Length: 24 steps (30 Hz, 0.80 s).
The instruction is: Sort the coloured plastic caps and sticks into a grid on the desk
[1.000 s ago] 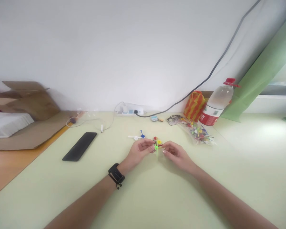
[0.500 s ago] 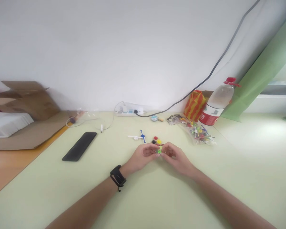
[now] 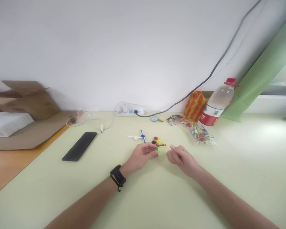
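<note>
L hand pinches sm. green plastic pc btwn thumb & fingertips, over tabletop; pc's long axis too sm. to tell. R hand curls closed, apart from it, to its right. White pc lies lengthwise L–R; blue pc points away from wearer, slightly L. Red disc & black disc rounded, nr L fingers. Clear bottle: red/white label, text unreadable.
</note>
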Each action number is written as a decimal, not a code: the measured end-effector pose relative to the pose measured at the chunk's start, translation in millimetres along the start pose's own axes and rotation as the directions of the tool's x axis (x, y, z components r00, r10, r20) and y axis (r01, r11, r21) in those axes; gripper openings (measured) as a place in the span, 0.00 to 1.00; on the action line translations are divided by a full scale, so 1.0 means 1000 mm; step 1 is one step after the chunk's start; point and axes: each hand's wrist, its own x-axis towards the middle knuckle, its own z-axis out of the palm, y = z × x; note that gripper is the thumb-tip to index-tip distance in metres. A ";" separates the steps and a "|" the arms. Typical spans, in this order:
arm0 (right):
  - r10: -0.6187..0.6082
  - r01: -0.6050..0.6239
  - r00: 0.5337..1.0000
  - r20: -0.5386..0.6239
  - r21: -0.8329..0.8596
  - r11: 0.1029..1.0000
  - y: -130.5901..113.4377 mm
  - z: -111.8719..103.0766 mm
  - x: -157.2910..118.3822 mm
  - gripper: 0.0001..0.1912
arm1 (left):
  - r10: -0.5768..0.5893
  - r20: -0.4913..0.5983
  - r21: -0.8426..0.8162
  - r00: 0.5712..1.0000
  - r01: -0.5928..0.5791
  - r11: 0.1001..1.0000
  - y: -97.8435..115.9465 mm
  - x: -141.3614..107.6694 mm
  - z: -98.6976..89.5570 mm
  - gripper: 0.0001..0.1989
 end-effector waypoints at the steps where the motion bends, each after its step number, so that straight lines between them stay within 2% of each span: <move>1: -0.006 0.006 1.000 -0.010 -0.001 1.000 -0.001 0.000 0.000 0.33 | 0.001 0.004 0.002 1.000 -0.001 1.000 0.000 0.000 0.000 0.18; 4: 0.002 -0.004 0.989 -0.145 -0.017 1.000 -0.001 0.005 0.002 0.15 | 0.006 0.017 0.006 1.000 -0.006 1.000 0.001 -0.001 0.000 0.18; 8: 0.082 -0.064 0.950 -0.301 0.070 0.996 0.001 0.010 0.003 0.32 | 0.005 0.016 0.027 1.000 -0.005 1.000 0.001 -0.002 -0.001 0.18; 10: 0.107 -0.074 0.936 -0.335 0.109 0.991 0.001 0.009 0.002 0.28 | -0.007 0.012 0.033 1.000 0.006 0.999 0.000 -0.002 -0.001 0.18; 12: 0.121 -0.096 0.960 -0.253 0.109 0.989 0.000 0.005 0.000 0.17 | -0.013 0.007 0.033 1.000 0.013 0.999 -0.001 -0.001 -0.001 0.18; 13: 0.123 -0.107 0.979 -0.164 0.099 0.989 -0.001 0.003 -0.001 0.21 | -0.011 0.004 0.032 1.000 0.011 0.999 -0.002 -0.001 -0.001 0.19; 15: 0.104 -0.105 0.994 0.021 0.077 0.991 -0.003 -0.002 -0.002 0.34 | -0.002 -0.002 0.033 1.000 0.002 0.999 -0.002 0.000 -0.001 0.19; 17: 0.058 -0.064 0.994 0.093 0.061 0.996 -0.006 -0.005 -0.002 0.39 | 0.004 -0.005 0.031 1.000 -0.004 1.000 -0.002 0.000 -0.001 0.18; 19: 0.033 -0.034 0.999 0.040 0.022 0.999 -0.008 -0.005 -0.001 0.36 | -0.001 -0.005 0.020 1.000 0.001 1.000 -0.001 0.000 -0.001 0.18; 22: 0.049 -0.056 0.993 -0.106 -0.072 0.996 -0.005 -0.003 0.003 0.28 | -0.008 0.003 0.005 1.000 0.008 1.000 0.000 0.000 0.000 0.18; 24: 0.041 -0.061 0.986 -0.163 -0.123 0.991 -0.001 -0.002 0.005 0.24 | -0.004 0.012 0.004 1.000 0.004 1.000 0.000 -0.001 0.000 0.18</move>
